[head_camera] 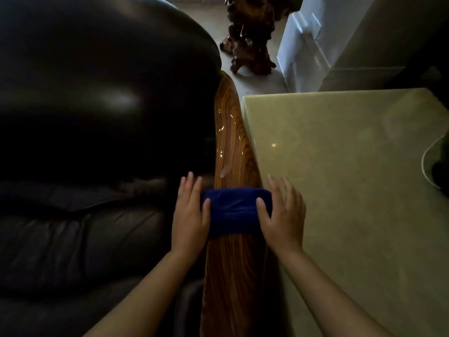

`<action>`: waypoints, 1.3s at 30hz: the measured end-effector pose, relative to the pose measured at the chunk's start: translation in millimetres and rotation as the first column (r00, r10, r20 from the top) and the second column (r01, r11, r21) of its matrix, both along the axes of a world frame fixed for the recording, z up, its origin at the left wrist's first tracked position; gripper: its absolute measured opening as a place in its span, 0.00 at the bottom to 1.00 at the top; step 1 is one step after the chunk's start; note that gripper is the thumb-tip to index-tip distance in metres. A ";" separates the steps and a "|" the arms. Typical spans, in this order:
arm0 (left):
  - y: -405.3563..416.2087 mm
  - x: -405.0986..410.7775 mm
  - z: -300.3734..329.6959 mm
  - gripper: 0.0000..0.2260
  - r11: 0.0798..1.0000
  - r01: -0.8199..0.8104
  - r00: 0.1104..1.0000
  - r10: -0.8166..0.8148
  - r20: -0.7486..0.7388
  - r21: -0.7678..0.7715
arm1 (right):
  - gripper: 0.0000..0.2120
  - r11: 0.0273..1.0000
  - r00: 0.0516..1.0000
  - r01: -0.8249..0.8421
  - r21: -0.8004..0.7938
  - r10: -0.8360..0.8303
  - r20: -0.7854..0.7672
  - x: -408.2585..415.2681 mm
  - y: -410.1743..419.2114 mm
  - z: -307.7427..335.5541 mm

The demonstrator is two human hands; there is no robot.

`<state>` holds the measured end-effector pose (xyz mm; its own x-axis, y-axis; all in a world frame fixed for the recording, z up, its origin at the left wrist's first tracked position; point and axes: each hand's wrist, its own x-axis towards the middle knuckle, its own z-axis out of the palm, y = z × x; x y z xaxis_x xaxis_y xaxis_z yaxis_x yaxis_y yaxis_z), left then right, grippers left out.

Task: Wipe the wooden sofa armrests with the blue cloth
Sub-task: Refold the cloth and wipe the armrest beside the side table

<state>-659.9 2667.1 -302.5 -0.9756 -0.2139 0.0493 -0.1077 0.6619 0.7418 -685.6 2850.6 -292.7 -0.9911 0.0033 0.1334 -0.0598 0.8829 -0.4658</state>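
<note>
My left hand [190,215] and right hand [283,215] are lying flat with fingers extended, each pressing one end of the blue cloth [233,211]; both thumbs are resting on top of it. The cloth is lying folded across the wooden armrest [230,147], draped over both edges. Gloss and faint streaks are showing on the wood beyond it. Black leather cushions [97,117] are bordering the armrest on the left; a pale green worktop [352,178] is standing just beside it on the right.
</note>
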 end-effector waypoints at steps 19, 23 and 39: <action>32.6 -136.0 -45.2 0.26 0.987 -0.069 0.997 0.074 0.027 -0.146 | 0.31 0.996 0.996 0.085 0.021 -0.085 -0.006 -128.4 -61.1 -45.0; 18.7 -161.4 -32.4 0.30 0.991 -0.038 0.999 0.041 0.025 -0.125 | 0.31 0.997 0.997 0.077 -0.005 -0.077 -0.005 -153.6 -59.5 -35.2; -3.5 -157.5 -29.2 0.28 0.870 0.427 0.904 -0.407 0.131 -0.248 | 0.28 0.957 0.948 -0.262 -0.121 0.278 0.152 -144.8 -40.9 -30.1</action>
<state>-817.3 2663.5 -331.8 -0.9741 0.2247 -0.0273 0.1758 0.8272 0.5338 -830.4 2809.7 -322.8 -0.9647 -0.2628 -0.0200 -0.2043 0.7937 -0.5730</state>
